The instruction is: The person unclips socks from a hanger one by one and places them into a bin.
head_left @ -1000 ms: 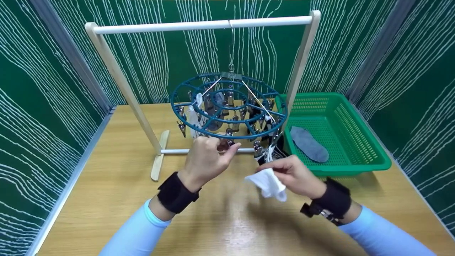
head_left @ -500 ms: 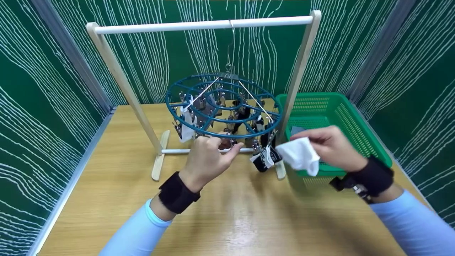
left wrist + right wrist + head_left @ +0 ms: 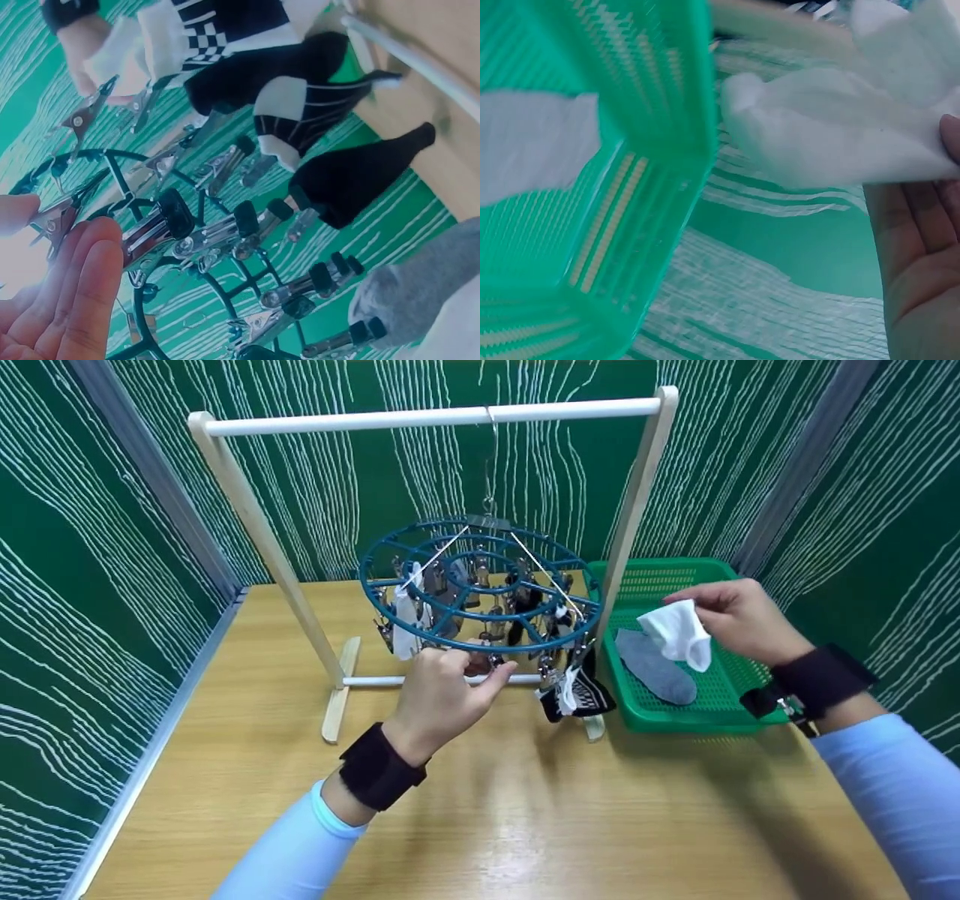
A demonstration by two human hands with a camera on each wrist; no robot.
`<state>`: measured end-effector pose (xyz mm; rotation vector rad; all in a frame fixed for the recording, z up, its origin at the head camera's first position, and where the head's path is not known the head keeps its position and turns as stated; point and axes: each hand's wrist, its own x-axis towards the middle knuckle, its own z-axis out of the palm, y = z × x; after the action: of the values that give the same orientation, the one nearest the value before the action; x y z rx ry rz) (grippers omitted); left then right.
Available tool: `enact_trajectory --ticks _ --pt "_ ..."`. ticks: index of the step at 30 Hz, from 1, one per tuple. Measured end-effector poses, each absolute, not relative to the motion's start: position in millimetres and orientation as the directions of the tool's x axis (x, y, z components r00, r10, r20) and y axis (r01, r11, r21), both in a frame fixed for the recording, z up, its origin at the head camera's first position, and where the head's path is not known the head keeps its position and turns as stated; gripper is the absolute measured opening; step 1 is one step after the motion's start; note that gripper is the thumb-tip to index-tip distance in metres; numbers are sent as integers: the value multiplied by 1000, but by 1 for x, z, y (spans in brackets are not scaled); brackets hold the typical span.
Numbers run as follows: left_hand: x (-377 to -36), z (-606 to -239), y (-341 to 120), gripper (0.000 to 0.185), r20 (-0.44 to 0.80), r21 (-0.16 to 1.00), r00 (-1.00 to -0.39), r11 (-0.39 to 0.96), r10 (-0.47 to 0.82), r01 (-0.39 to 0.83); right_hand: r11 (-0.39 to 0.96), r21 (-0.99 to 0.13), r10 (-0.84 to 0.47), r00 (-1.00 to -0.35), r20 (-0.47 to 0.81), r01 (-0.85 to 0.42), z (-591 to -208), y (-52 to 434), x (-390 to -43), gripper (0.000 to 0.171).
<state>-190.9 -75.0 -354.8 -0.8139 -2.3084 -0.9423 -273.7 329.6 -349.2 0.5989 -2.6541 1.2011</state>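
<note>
My left hand (image 3: 439, 701) pinches a metal clip (image 3: 58, 222) at the near rim of the round blue hanger (image 3: 480, 647). In the left wrist view, its thumb and fingers are around that clip. My right hand (image 3: 750, 619) holds a small white sock (image 3: 679, 634) by its edge, above the green basket (image 3: 806, 709). A grey sock (image 3: 651, 666) lies in the basket. From the hanger's near right side hangs a black and white patterned sock (image 3: 574, 695). A plain black sock (image 3: 360, 176) and a grey one (image 3: 420, 289) hang further in.
A wooden stand (image 3: 240, 502) with a white top bar (image 3: 360, 421) carries the hanger by a hook. Another white sock (image 3: 405, 622) hangs at the hanger's left side. Green walls with white lines enclose the wooden table (image 3: 480, 825).
My right hand has carried the white sock right and away from me, from beside the hanging socks to above the basket. The hanger swung left and back; my left hand stayed nearly still.
</note>
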Motion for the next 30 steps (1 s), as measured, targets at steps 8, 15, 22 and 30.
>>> enact_trajectory --ticks 8,15,22,30 --pt "-193 -359 -73 24 656 433 -676 565 337 702 747 -602 -299 -952 73 -280 -360 355 -306 27" --pt "-194 -361 -76 22 663 442 -671 549 333 709 818 -487 -365 -931 -30 -305 -372 367 -333 26" --pt "-194 -361 -76 21 655 455 -672 531 344 715 836 -273 -499 -867 -14 -477 -391 363 -349 17" --pt "-194 -361 -76 22 660 439 -667 543 347 716 897 -181 -429 -893 -139 -403 -414 347 -364 21"
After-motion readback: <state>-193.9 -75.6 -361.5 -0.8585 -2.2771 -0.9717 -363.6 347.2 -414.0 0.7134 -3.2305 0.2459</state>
